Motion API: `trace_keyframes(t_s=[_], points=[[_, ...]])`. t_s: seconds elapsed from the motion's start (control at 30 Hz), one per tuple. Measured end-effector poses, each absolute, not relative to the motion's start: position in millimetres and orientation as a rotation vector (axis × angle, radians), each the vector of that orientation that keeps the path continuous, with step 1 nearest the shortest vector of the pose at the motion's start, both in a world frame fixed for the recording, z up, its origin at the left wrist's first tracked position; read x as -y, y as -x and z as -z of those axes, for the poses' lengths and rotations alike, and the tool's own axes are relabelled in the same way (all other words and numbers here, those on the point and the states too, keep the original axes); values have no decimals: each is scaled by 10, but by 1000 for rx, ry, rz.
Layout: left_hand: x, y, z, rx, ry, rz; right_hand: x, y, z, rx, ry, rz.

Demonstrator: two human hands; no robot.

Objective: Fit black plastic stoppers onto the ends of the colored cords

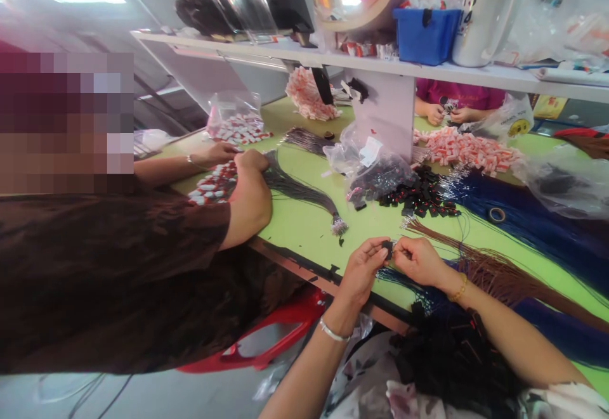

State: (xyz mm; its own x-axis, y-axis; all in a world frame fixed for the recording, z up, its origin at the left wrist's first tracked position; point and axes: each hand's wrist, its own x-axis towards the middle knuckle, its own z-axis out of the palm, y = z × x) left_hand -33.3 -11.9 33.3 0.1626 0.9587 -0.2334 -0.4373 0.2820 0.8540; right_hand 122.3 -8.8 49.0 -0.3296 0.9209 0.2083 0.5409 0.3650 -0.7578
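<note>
Since both your hands meet on one tiny part, read these left to right:

co-worker: person in a brown sleeve (118, 260) at far left, hands on a dark cord bundle (299, 191); not yours, keep clear.
left hand (361, 270): fingertips closed in a pinch on the small black clip (387, 249), from its left side.
small black clip: sits between your two hands, just above the green table (304, 225) edge, near you. Looks like light, rigid plastic; likely easy to drop or flick away.
right hand (419, 260): pinched closed against the clip's right side; looks to be feeding a thin cord into it, too small to confirm.
cords: brown cord bundle (499, 273) and blue cords (523, 216) fan out to the right. Limp, light, tangle-prone.
hold advice: grip the clip by its flat faces, the cord just beside its end.
spare clips: black pile (419, 197) behind your hands.
</note>
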Motion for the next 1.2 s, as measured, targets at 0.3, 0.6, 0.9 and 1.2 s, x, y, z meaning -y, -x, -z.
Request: trace_keyframes(t_s=[0.3, 0.6, 0.9, 1.2], points=[[191, 328, -338, -941, -742, -1089, 18, -1400, -588, 2136, 1237, -797], [85, 457, -300, -850, -632, -1025, -171, -1912, -498, 2448, 1898, -300], [51, 290, -269, -806, -586, -1027, -123, -1884, -306, 2447, 1893, -263], [5, 113, -133, -725, -393, -1043, -185, -1588, -518, 1969, 1307, -760]])
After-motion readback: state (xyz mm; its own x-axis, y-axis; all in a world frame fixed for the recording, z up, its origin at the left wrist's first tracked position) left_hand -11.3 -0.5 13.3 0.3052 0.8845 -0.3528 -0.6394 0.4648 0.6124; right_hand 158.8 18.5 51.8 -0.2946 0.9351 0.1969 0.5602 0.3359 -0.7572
